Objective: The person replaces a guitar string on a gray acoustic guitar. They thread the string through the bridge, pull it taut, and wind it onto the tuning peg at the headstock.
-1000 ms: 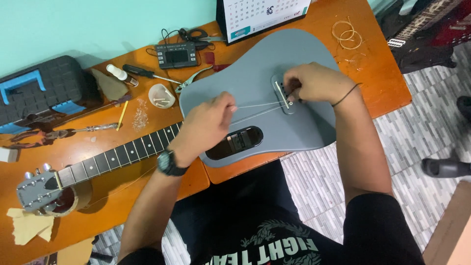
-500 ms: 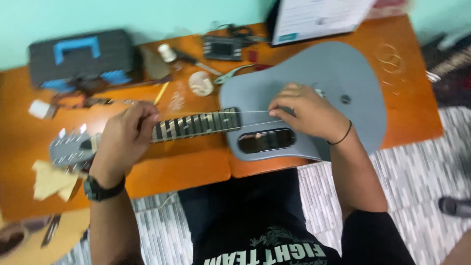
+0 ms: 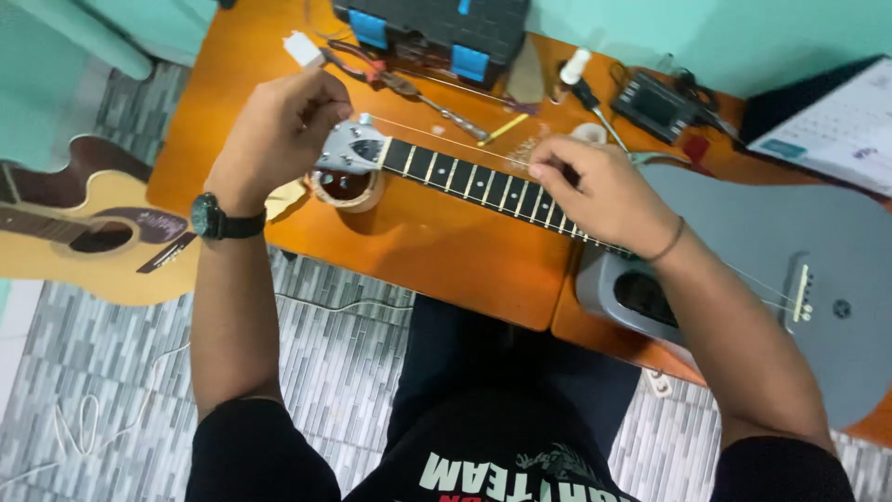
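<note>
A grey guitar lies flat on the orange table, body to the right, dark fretboard running left to a grey headstock. My left hand is closed over the headstock, fingers pinched at its top edge. My right hand rests on the fretboard, fingertips pinching a thin guitar string that stretches from the headstock toward the bridge. The headstock rests on a roll of tape.
A grey and blue tool case, pliers, a screwdriver, a black tuner and a calendar sit along the table's back. A wooden acoustic guitar lies on the tiled floor at left.
The view has swung left. My left hand moved from the guitar body up the neck to the headstock; my right hand moved from the bridge to the fretboard, drawing the string along.
</note>
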